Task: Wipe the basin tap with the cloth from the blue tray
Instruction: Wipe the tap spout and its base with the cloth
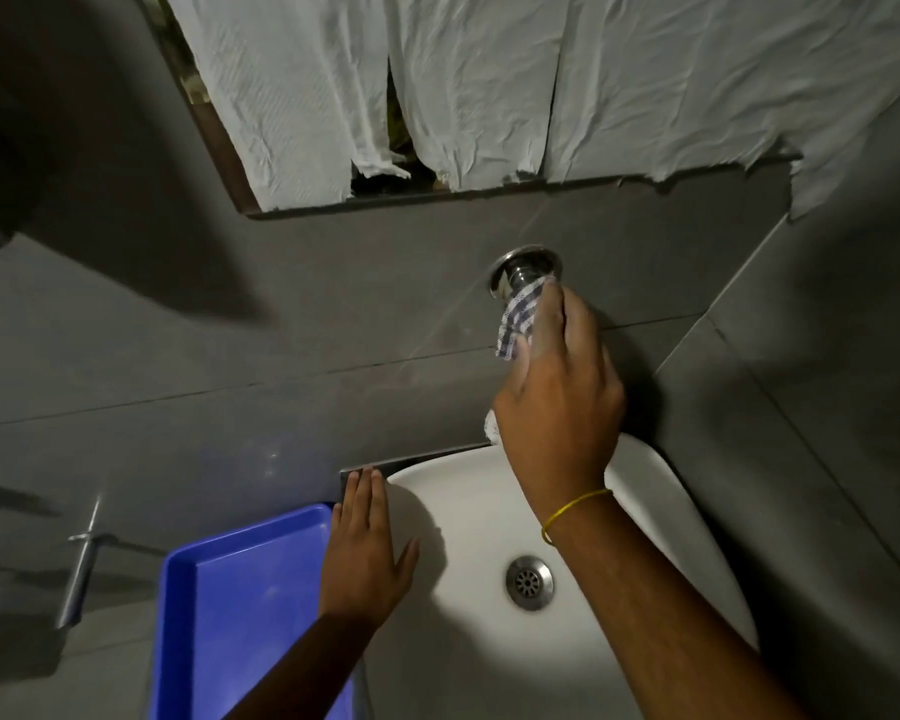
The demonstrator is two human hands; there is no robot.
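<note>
A chrome tap (521, 270) comes out of the grey tiled wall above a white basin (458, 517). My right hand (559, 402) is closed on a blue-and-white checked cloth (520, 319) and presses it against the tap near its round wall plate. Most of the tap's body and spout is hidden behind the cloth and hand. My left hand (367, 548) lies flat with fingers together on the basin's left rim, holding nothing. Left of that hand is the blue tray (240, 589), with nothing visible inside it.
A mirror covered with white paper sheets (437, 96) hangs on the wall above the tap. A metal fitting (81, 574) sticks out of the wall at the lower left. The basin's steel drain (529, 583) shows below my right forearm. A side wall closes in on the right.
</note>
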